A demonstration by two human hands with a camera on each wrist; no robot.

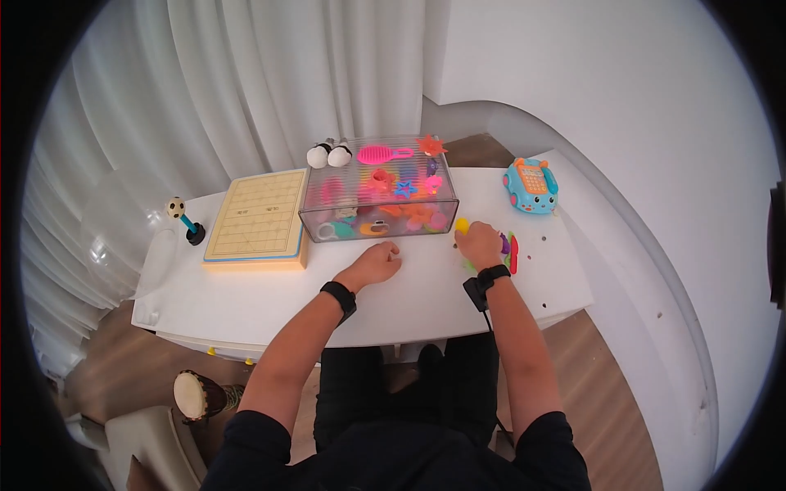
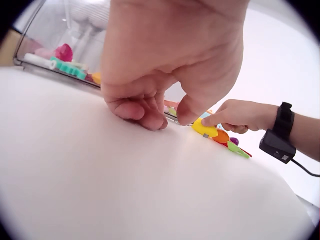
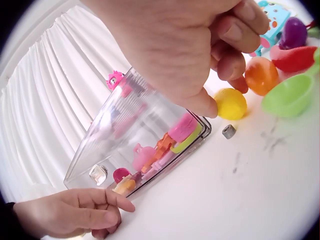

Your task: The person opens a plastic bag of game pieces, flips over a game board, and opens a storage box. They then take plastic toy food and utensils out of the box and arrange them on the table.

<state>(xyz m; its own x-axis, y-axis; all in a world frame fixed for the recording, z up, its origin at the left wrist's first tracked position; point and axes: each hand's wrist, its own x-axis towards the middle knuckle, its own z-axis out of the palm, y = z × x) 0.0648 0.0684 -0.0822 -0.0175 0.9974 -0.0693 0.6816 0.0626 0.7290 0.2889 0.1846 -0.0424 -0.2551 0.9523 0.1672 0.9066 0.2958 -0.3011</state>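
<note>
The yellow toy ball (image 3: 230, 103) lay on the white table (image 1: 409, 295) beside the clear box (image 1: 377, 192), pinched under the right hand (image 1: 479, 243). The left hand (image 1: 377, 263) rested curled on the table, holding nothing.

Head camera high above, facing down over the white table (image 1: 246, 303), each wrist camera low and close at tabletop level, both sharing the clear box (image 3: 135, 135) and yellow ball (image 2: 204, 128).

Black short-sleeve top (image 1: 393, 458), black trousers (image 1: 409, 385). Black strap with camera box on each wrist (image 1: 340, 296); thin black cable (image 2: 305, 169) off the right one.
</note>
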